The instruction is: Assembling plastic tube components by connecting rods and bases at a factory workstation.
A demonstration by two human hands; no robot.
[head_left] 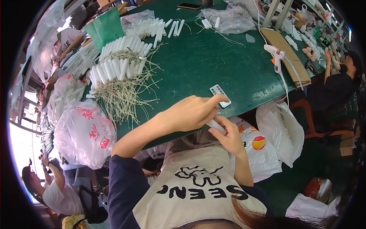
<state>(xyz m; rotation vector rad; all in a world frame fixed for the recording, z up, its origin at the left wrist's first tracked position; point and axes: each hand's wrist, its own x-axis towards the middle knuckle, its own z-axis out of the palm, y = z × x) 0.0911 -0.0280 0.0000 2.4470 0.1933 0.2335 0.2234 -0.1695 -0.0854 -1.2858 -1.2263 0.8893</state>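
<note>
My left hand (196, 111) reaches over the table edge, its index finger stretched across a small white remote control (215, 90) with several buttons. The fingertip is at the lower end of the remote, which lies on the green table. Its other fingers curl under and are partly hidden. Close below, my right hand (231, 136) is closed round a smooth white tube (216, 126), thumb along its side. The tube's upper end goes out of sight beside my left hand.
White tubes with thin wires (110, 70) pile up at the left of the green table (183, 57), near a filled plastic bag (85, 131). At the right a glue gun (275, 57) stands by flat cardboard (286, 53). Plastic bags (263, 149) hang below the edge. Other people sit at both sides.
</note>
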